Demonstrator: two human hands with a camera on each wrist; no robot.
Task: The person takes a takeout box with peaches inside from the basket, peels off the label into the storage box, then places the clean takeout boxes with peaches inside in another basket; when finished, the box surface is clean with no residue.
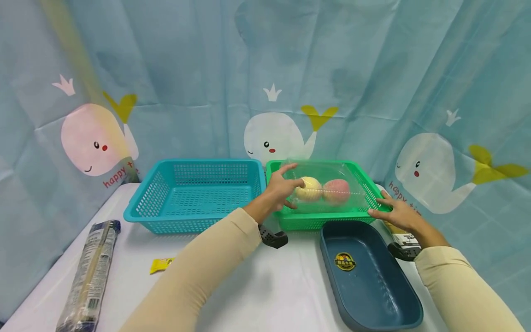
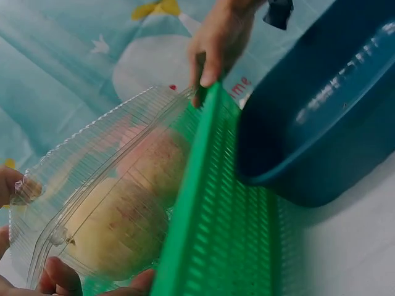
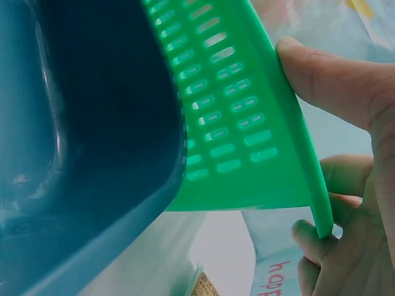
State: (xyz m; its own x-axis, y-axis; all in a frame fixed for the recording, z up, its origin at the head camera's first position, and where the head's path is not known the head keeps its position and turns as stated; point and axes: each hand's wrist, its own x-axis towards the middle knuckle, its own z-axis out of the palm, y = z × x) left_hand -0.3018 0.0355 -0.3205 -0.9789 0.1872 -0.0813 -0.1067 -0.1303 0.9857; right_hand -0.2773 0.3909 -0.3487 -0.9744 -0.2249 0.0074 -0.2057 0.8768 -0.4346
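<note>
A clear plastic clamshell box (image 1: 317,207) sits inside the green basket (image 1: 319,223), with a yellow fruit (image 1: 309,189) and a reddish fruit (image 1: 336,191) showing through it. My left hand (image 1: 282,186) grips the near-left end of the box, fingers spread round it; in the left wrist view fingertips (image 2: 62,274) press its side. At the basket's right corner, my right hand (image 1: 398,213) holds the green rim, thumb on one side and fingers curled on the other, as the right wrist view shows.
A blue perforated basket (image 1: 195,226) stands left of the green one. In front lies a dark blue tub (image 1: 373,276) bearing a sticker. A long wrapped packet (image 1: 89,276) and a small yellow packet (image 1: 161,265) lie at left. Behind hangs a curtain (image 1: 186,92); a packet (image 1: 402,237) lies by my right wrist.
</note>
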